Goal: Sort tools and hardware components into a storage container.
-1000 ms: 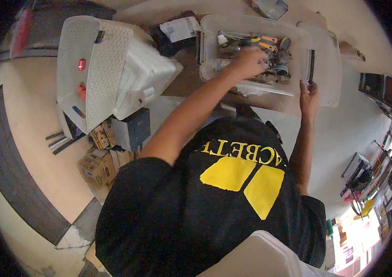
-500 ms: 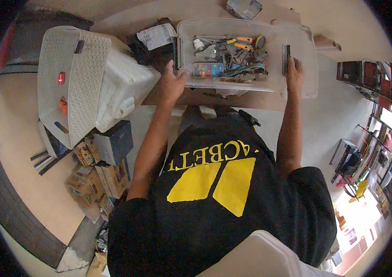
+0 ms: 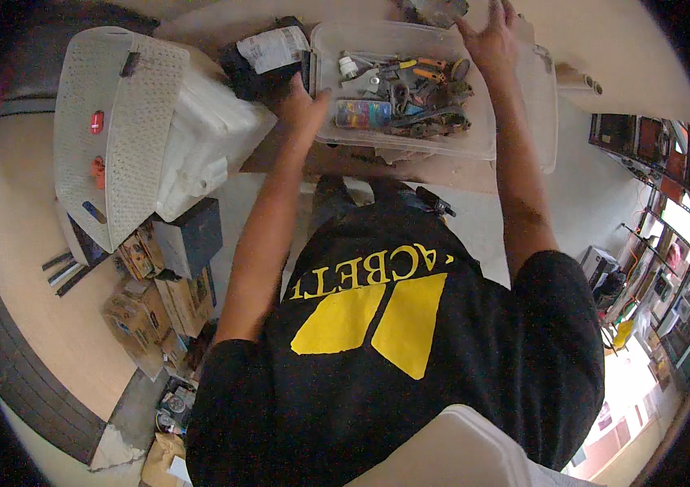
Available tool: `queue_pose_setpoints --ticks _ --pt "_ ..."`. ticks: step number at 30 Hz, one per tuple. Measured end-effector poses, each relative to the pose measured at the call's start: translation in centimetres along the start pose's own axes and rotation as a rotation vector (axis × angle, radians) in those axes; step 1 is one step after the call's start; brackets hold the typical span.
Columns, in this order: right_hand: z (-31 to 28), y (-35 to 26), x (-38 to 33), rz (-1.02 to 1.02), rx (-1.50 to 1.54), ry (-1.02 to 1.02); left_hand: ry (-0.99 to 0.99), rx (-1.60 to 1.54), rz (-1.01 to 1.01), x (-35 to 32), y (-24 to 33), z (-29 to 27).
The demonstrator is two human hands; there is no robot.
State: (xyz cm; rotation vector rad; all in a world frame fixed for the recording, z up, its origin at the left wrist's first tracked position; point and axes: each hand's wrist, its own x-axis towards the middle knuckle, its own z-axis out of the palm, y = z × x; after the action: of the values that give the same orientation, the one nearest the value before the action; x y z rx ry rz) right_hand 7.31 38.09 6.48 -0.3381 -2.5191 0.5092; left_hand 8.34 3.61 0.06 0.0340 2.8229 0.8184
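Note:
A clear plastic storage bin [image 3: 410, 150] holds a jumble of hand tools, among them orange-handled tools [image 3: 430, 69], a white bottle [image 3: 347, 66] and a small case of coloured pieces [image 3: 363, 114]. My left hand [image 3: 303, 111] is at the bin's left end, thumb on the inner side of the rim and fingers outside it, partly hidden against a black package with a white label [image 3: 272, 50]. Beyond the bin's far right corner my right hand [image 3: 493, 42] reaches out, fingers apart and holding nothing. Its thumb is close to a clear and grey packet [image 3: 438, 11].
At the left stands a tall white perforated basket [image 3: 118, 138] beside a plastic-wrapped bundle [image 3: 199, 154]. Cardboard boxes [image 3: 138, 316] and a dark grey box [image 3: 191, 235] are below it. Cardboard tubes [image 3: 579, 81] lie right of the bin; loaded shelves [image 3: 653, 154] line the far right.
My right hand has let go of the bin's right handle and moved away from me toward the packet. The left hand remains at the bin's left end, slightly farther up.

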Motion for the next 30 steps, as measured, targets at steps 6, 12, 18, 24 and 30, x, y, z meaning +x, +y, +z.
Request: queue_pose_setpoints --ticks 6,12,18,24,30 --pt "12.0 13.0 3.3 -0.73 -0.662 0.313 0.085 0.006 -0.017 0.2 2.8 3.8" --pt "14.1 2.2 4.4 0.147 -0.254 -0.834 0.161 0.05 -0.125 -1.6 -1.4 0.7" --pt "16.1 12.1 6.3 0.125 -0.099 -0.867 0.158 0.024 -0.029 -0.6 1.0 1.7" --pt "8.7 7.5 6.4 0.453 0.836 -0.454 0.145 -0.096 -0.029 -0.5 0.2 1.9" --pt "-0.5 -1.5 6.2 0.579 1.25 -0.401 0.394 -0.26 0.383 -0.4 6.2 -2.0"
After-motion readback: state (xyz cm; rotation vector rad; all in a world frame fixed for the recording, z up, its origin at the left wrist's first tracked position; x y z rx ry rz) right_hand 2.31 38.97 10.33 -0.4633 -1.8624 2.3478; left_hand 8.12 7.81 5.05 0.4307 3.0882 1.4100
